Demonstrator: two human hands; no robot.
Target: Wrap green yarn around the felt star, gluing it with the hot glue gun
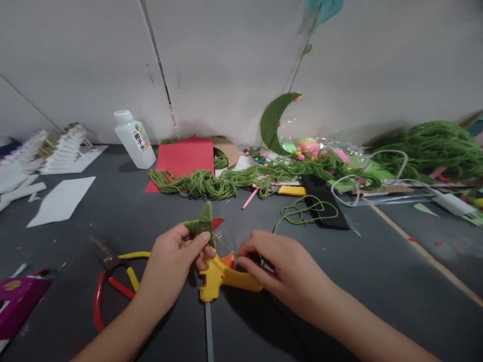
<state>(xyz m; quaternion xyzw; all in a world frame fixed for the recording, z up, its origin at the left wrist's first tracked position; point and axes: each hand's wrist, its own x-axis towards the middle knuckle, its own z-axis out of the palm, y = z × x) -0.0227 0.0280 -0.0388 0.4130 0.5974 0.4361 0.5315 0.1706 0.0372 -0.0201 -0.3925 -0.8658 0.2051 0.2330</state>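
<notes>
My left hand (177, 256) pinches a small star-like shape (204, 223) wrapped in green yarn, its points sticking up past the thumb. To the right, my right hand (273, 256) is closed, thumb against fingers, on a strand of green yarn (278, 223) that trails out behind the hand to a loose loop on the table. The exact grip is partly hidden by the fingers. Beneath both hands lies a yellow glue gun (215, 276) with an orange trigger and a glue stick (209, 327) in its back end. A red pointed piece (218, 222) shows just behind the star.
Pliers (109, 271) with red and yellow handles lie left of my left forearm. Behind are a white bottle (136, 143), red paper (184, 156), green yarn bundles (211, 184), a yellow cutter (292, 190), a black phone-like slab (326, 206) and a green crescent (273, 123) against the wall.
</notes>
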